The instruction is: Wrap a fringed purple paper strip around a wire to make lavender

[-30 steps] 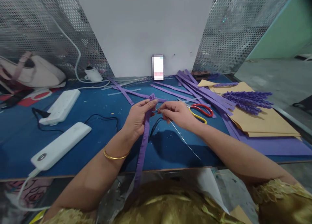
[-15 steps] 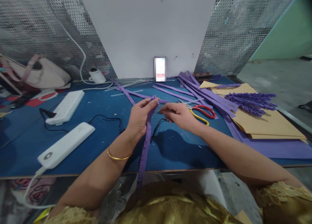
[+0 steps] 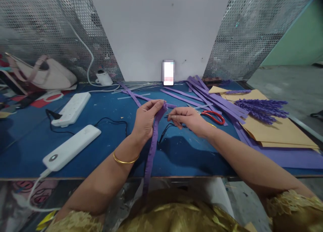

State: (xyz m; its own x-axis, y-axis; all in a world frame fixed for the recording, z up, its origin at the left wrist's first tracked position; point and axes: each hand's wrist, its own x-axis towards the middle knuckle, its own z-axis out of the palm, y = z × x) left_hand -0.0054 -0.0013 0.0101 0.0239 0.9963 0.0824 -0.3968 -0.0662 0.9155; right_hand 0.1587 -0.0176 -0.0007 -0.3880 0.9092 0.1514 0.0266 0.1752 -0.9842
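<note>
Strip hangs pinched in left hand; right hand, fingertips closed, partly hides scissors beside purple strips.

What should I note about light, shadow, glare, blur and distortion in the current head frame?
Head view: phone screen washed out to white and pixelated; dark, soft-edged shadow on the blue table below the right hand; purple strip dims past the table edge; mesh looks soft; outer areas seem stretched; detail at the right fingertips is too small to read.
</note>
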